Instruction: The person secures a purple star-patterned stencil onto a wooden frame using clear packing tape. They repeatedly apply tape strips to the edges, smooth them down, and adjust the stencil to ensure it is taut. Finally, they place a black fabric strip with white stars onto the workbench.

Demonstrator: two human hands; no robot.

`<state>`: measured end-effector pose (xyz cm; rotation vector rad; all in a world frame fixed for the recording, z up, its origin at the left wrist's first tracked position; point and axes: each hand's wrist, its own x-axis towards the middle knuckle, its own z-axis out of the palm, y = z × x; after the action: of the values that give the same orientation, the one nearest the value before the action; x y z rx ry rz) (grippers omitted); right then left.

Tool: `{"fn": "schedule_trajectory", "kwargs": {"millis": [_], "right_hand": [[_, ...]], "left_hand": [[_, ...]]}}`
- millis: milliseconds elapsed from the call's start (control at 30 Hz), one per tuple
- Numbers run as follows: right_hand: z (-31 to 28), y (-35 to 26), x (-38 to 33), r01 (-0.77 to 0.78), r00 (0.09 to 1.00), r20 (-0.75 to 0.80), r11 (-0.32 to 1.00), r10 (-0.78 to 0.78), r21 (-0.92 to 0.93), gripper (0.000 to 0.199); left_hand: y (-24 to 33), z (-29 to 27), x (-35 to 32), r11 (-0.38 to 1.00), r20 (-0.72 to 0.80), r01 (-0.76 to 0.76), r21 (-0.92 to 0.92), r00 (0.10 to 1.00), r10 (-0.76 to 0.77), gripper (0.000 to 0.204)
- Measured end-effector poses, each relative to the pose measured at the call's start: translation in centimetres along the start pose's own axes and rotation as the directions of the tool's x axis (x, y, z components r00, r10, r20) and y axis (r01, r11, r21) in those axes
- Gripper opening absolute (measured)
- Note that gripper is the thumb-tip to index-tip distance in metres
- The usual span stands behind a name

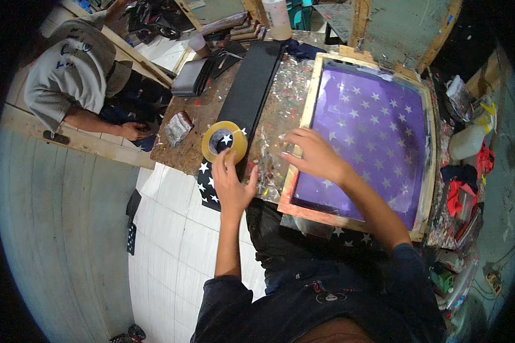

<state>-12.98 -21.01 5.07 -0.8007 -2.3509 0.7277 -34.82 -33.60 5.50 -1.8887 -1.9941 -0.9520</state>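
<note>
Tape roll [225, 142] sits left of the wooden screen frame [301, 123], held in the left hand [231, 184]: fingers curled around its near rim, thumb alongside. The right hand [313, 155] rests at the frame's left rail, fingers spread and flat, gripping nothing visible; any clear strip between roll and frame cannot be made out. Judgement: taping goes well if the strip is kept taut and pressed along the rail without creases. The purple star-patterned mesh [366, 131] lies inside the frame. Paint-spattered worktable [274, 123] underneath.
</note>
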Motion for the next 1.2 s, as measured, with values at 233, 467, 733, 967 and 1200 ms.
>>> {"fn": "schedule_trajectory", "kwargs": {"millis": [233, 467, 733, 967, 1200], "right_hand": [[10.0, 2.7, 12.3, 0.068, 0.992, 0.079, 0.945, -0.098, 0.319, 0.059], [8.2, -2.7, 7.0, -0.005, 0.991, -0.117, 0.881, 0.069, 0.473, 0.041], [-0.1, -10.1, -6.8, -0.038, 0.766, -0.612, 0.964, 0.197, 0.262, 0.027], [-4.5, -9.7, -12.8, -0.183, 0.867, -0.431, 0.964, 0.250, 0.191, 0.020], [-5.4, -9.2, -14.8, -0.267, 0.796, -0.467, 0.915, 0.386, 0.303, 0.021]], "left_hand": [[-5.9, 1.7, 2.5, 0.984, 0.246, -0.138, 0.116, 0.963, 0.107, 0.046], [-2.3, -1.6, 1.0, 0.986, 0.209, -0.133, -0.103, 0.966, 0.152, 0.038], [8.3, -3.9, -4.4, 0.897, 0.161, -0.227, -0.379, 0.939, 0.305, 0.043], [13.6, -3.0, -7.5, 0.858, 0.199, -0.226, -0.461, 0.916, 0.348, 0.045], [15.1, -2.0, -7.0, 0.783, 0.209, -0.281, -0.554, 0.864, 0.458, 0.042]]}}
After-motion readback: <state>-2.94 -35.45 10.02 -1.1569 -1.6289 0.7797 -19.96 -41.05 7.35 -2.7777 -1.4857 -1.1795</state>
